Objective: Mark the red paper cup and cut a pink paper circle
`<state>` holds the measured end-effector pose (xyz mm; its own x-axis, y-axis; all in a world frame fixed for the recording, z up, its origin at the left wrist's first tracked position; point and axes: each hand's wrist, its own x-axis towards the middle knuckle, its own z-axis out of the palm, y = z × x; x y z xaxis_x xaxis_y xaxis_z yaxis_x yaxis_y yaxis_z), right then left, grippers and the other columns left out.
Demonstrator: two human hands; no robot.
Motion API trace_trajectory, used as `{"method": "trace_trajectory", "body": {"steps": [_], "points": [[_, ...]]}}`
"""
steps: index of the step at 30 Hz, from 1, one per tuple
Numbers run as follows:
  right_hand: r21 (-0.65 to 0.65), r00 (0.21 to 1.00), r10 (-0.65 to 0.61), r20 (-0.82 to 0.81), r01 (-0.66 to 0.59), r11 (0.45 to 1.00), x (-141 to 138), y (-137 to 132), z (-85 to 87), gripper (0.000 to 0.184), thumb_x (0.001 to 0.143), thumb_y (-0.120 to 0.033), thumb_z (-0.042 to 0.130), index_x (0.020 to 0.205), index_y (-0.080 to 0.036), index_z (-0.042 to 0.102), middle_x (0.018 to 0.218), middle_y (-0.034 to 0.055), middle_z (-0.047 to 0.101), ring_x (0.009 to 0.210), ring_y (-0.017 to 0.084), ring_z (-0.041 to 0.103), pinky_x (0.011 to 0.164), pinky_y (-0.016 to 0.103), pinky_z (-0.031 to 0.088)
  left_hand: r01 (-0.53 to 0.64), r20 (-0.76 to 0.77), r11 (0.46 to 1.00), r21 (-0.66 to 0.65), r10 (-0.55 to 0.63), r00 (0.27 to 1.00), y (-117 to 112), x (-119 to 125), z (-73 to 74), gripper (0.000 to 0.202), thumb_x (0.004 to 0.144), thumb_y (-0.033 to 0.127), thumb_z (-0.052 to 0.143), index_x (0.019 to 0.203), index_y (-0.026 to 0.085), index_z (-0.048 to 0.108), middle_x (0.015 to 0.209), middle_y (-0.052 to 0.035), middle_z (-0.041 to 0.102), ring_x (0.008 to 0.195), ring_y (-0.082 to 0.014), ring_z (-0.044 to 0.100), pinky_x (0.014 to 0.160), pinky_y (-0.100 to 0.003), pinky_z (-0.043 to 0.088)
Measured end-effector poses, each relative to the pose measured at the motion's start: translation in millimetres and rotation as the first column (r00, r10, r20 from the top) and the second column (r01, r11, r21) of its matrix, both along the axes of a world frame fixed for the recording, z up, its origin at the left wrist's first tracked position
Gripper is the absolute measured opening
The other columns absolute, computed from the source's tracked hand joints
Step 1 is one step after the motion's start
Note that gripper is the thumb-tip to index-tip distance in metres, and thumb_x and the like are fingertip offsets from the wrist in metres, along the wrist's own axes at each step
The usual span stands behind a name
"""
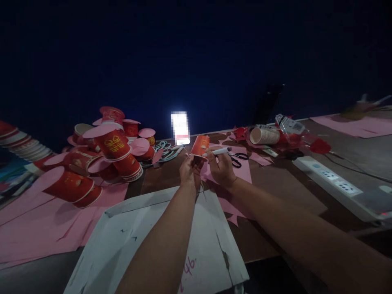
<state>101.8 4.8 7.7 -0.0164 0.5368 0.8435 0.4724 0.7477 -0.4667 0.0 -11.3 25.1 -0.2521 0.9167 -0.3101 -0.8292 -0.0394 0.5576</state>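
A red paper cup (200, 145) lies tilted in my left hand (190, 170), whose fingers close round its lower end. My right hand (221, 168) grips a white marker pen (221, 151), held nearly level beside the cup; its tip is at the cup's lower edge, and I cannot tell whether it touches. Just behind my right hand lie scissors with black handles (240, 156), on pink paper (241, 169). Below my wrists is a white flat box or board (147, 228) with handwriting on it.
Red paper cups with pink discs (113, 143) are heaped at left, by a long cup stack (27, 143). A lit screen (180, 126) stands behind a coiled cable (165, 151). At right are bagged cups (265, 135) and a power strip (330, 179).
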Motion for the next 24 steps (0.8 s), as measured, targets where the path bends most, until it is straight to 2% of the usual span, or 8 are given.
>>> {"method": "trace_trajectory", "body": {"steps": [6,14,18,24], "points": [[0.047,0.999,-0.015,-0.030,0.017,0.999,-1,-1,2.6,0.012,0.094,-0.027,0.043,0.094,-0.023,0.055,0.079,0.0037,0.062,0.078,0.019,0.059,0.077,0.038,0.049,-0.010,-0.001,1.000,-0.020,0.010,1.000,1,0,-0.6,0.009,0.083,0.011,0.057,0.075,0.013,0.060,0.065,-0.0014,0.065,0.055,-0.0093,0.062,0.061,-0.021,0.050],[0.050,1.000,0.006,-0.022,-0.005,0.999,0,0,3.5,0.011,0.094,-0.026,0.043,0.094,-0.023,0.054,0.087,0.0053,0.062,0.077,0.018,0.058,0.075,0.036,0.049,0.008,0.013,1.000,0.011,-0.008,1.000,1,1,-0.1,0.010,0.084,0.013,0.056,0.075,0.012,0.059,0.065,-0.0019,0.064,0.056,-0.0104,0.061,0.063,-0.025,0.052],[0.049,1.000,0.017,-0.023,-0.016,0.999,0,0,3.1,0.009,0.094,-0.025,0.044,0.093,-0.023,0.053,0.084,0.0046,0.062,0.075,0.018,0.059,0.075,0.037,0.050,0.037,-0.014,0.995,0.095,-0.036,0.999,0,1,-3.8,0.006,0.076,0.009,0.065,0.074,0.012,0.060,0.067,-0.0004,0.064,0.059,-0.0090,0.062,0.066,-0.023,0.052],[0.050,1.000,0.027,-0.014,-0.027,0.998,0,0,2.3,0.009,0.093,-0.025,0.044,0.093,-0.022,0.052,0.085,0.0059,0.063,0.079,0.019,0.060,0.077,0.037,0.049,0.056,-0.054,0.984,0.171,-0.048,0.997,2,0,-12.8,0.014,0.067,0.008,0.072,0.073,0.013,0.060,0.070,0.0007,0.065,0.064,-0.0088,0.063,0.070,-0.022,0.052]]}}
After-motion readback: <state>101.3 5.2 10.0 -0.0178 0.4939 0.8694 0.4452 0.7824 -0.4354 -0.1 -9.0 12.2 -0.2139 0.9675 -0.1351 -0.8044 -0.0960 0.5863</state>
